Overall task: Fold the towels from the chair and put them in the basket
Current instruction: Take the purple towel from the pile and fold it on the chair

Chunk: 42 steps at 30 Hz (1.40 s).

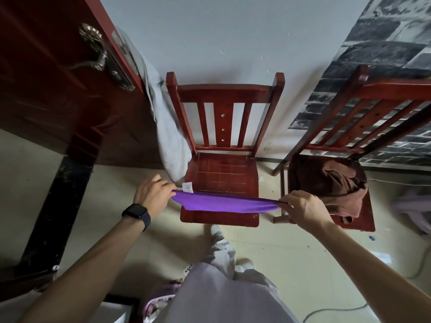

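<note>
A purple towel [224,202] is stretched flat between my two hands, just above the front of the seat of a red wooden chair [222,173]. My left hand [152,192] pinches its left end, beside a white label [188,187]. My right hand [303,206] pinches its right end. On the seat of a second red chair [356,220] to the right lies a crumpled brown towel [331,183]. No basket is plainly in view.
A dark red door [58,89] with a metal handle stands at the left. A grey cloth [168,136] hangs beside it, against the left chair. A white cable [338,311] runs over the tiled floor at the lower right. My legs and shoes are below the towel.
</note>
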Tool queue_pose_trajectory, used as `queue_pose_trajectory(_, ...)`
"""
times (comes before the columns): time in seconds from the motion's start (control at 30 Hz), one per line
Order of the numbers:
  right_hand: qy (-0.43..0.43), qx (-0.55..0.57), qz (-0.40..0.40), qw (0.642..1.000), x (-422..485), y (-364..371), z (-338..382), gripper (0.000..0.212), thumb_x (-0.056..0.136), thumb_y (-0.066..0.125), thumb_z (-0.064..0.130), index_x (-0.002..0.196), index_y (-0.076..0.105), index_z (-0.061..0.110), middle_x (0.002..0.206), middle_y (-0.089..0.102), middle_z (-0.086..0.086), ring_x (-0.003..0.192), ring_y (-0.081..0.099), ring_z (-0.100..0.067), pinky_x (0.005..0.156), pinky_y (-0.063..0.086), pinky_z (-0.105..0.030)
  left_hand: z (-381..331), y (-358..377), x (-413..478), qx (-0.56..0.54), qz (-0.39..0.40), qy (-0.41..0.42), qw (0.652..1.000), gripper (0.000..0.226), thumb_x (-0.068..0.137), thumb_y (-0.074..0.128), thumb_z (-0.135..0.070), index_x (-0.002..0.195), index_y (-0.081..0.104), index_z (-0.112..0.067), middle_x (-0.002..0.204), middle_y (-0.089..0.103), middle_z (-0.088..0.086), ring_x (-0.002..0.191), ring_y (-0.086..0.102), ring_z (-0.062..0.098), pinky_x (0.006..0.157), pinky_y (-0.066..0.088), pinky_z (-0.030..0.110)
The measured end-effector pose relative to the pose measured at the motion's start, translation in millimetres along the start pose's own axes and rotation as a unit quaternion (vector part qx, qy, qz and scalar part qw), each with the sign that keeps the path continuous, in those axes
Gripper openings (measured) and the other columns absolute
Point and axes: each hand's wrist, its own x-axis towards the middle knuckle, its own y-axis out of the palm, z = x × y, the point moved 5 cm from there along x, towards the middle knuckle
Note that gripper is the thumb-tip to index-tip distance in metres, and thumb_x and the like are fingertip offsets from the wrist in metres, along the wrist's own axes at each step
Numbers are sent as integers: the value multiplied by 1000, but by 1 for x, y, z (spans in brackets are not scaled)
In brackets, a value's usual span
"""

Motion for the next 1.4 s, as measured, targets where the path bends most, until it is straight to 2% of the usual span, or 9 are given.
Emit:
queue_pose_trajectory(0.17,-10,-71,35,997,40,8,5,23,73,87,32,70,71,17,63,58,1,59,63,-26,39,48,-33,18,12,30,-14,26,-4,1000,19,62,85,-5,73,76,-18,63,66,1,71,60,28,51,49,30)
queue_pose_trajectory(0.3,-45,-110,39,992,77,1,9,30,71,88,31,65,67,10,60,56,-3,53,61,-30,35,40,-29,40,18,60,-30,44,-40,998,14,77,76,-11,89,77,-18,81,73,4,86,58,30,64,52,37)
queue_pose_trajectory(0.53,19,-122,63,990,139,3,-6,25,89,70,38,91,73,13,84,66,-7,80,67,-35,57,55,-40,65,15,121,29,23,-84,996,2,80,74,-22,80,74,-21,73,72,1,84,57,28,66,42,35)
queue_pose_trajectory(0.67,24,-132,77,988,151,5,-8,17,92,65,25,101,70,11,89,62,-9,86,64,-35,58,53,-39,69,13,139,32,-11,-68,997,13,67,81,-11,75,75,-21,66,70,2,77,60,29,61,43,34)
queue_pose_trajectory(0.83,18,-177,53,983,137,29,-8,27,65,85,2,84,67,7,75,60,-8,65,63,-32,39,31,-26,60,42,124,26,8,-50,998,33,56,80,1,80,78,-20,72,73,0,74,61,29,61,48,35)
queue_pose_trajectory(1.07,56,-174,182,966,76,141,-30,43,42,98,9,67,63,8,62,55,-6,50,59,-30,30,40,-31,29,147,55,9,97,-59,993,32,52,79,0,76,76,-22,63,69,0,64,62,29,55,48,34)
queue_pose_trajectory(1.23,107,-164,249,949,22,191,-22,23,61,87,3,77,72,8,70,63,-10,55,65,-32,40,51,-39,5,223,-19,23,248,-73,966,30,59,79,-6,78,74,-29,67,69,-4,69,63,25,57,45,34)
queue_pose_trajectory(1.3,102,-179,323,924,-1,213,-22,14,81,73,12,94,71,14,87,66,-6,76,69,-30,55,54,-37,2,240,-38,7,277,-73,958,36,46,86,-6,71,74,-30,61,67,-4,61,63,25,52,47,32)
queue_pose_trajectory(1.4,146,-124,377,906,-20,233,-28,24,101,45,27,118,61,26,113,61,0,104,64,-25,75,50,-35,3,252,-48,-58,281,-94,953,37,44,91,-6,69,75,-27,62,69,-2,59,65,26,49,52,33)
